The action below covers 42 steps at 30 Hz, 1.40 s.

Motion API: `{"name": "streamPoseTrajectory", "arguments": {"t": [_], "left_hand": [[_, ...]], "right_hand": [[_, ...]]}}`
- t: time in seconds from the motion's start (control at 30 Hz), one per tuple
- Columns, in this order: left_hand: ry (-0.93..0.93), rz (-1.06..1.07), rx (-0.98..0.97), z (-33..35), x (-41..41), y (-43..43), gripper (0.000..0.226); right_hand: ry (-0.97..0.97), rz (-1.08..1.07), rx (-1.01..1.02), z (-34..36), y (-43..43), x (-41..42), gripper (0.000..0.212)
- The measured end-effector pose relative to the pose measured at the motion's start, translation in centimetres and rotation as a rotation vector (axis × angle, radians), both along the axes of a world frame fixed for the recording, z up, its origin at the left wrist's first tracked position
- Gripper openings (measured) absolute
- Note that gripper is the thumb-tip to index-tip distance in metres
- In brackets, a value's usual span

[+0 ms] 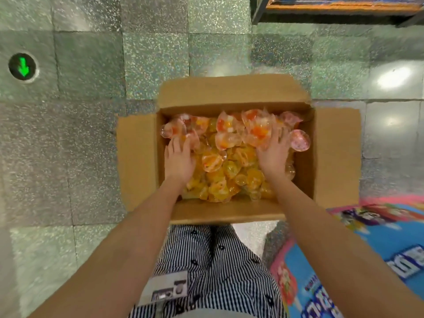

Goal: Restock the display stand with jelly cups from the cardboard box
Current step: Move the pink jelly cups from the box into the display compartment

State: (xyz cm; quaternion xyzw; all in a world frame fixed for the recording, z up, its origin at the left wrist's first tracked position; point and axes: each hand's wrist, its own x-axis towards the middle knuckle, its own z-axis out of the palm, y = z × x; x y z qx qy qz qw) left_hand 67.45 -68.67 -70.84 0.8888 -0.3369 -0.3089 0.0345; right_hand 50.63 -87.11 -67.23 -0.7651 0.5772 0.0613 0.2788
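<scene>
The cardboard box point(238, 157) sits open on the floor point(91, 134), long axis left-right, heaped with jelly cups point(220, 161). Left hand point(179, 162) and right hand point(274, 157) press spread fingers into the pile; whether they grip any, I cannot tell. Colourful packaging point(367, 260) lies near right.

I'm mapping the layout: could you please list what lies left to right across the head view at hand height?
Green arrow floor light → left box flap → left hand → jelly cups → right hand → right box flap.

A shop floor: speckled stone tiles point(149, 65) with a lit green arrow marker point(23, 66) at far left, a shelf point(339, 6) at far right, and bright printed packaging point(367, 260) near right.
</scene>
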Motion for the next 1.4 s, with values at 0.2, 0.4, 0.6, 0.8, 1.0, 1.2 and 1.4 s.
{"name": "streamPoseTrajectory", "arguments": {"t": [0.2, 0.4, 0.6, 0.8, 1.0, 1.2, 1.4], "left_hand": [[0.013, -0.061, 0.041, -3.1, 1.4, -0.8, 0.065], [-0.041, -0.009, 0.068, -4.1, 1.1, -2.1, 0.068], [-0.028, 0.019, 0.095, -3.4, 1.4, -2.7, 0.06], [0.063, 0.068, 0.011, -0.3, 1.2, -2.2, 0.078], [0.23, 0.173, -0.204, 3.9, -1.5, -0.4, 0.052], [0.404, 0.244, -0.45, 9.0, -9.3, 1.9, 0.037], [0.578, 0.151, -0.57, 13.6, -20.2, 6.1, 0.044]], "right_hand": [[0.098, 0.181, 0.006, -2.6, -3.9, 3.6, 0.062], [0.02, 0.185, 0.061, -3.7, -4.4, 3.3, 0.049], [0.082, 0.158, 0.012, -2.4, -3.6, 2.0, 0.051], [-0.001, -0.116, 0.168, 0.9, 0.9, -0.3, 0.066], [-0.18, -0.363, 0.298, 4.3, 8.2, -5.1, 0.067], [-0.383, -0.696, 0.304, 7.8, 15.6, -11.7, 0.062], [-0.537, -0.897, 0.064, 11.1, 24.3, -20.8, 0.058]]}}
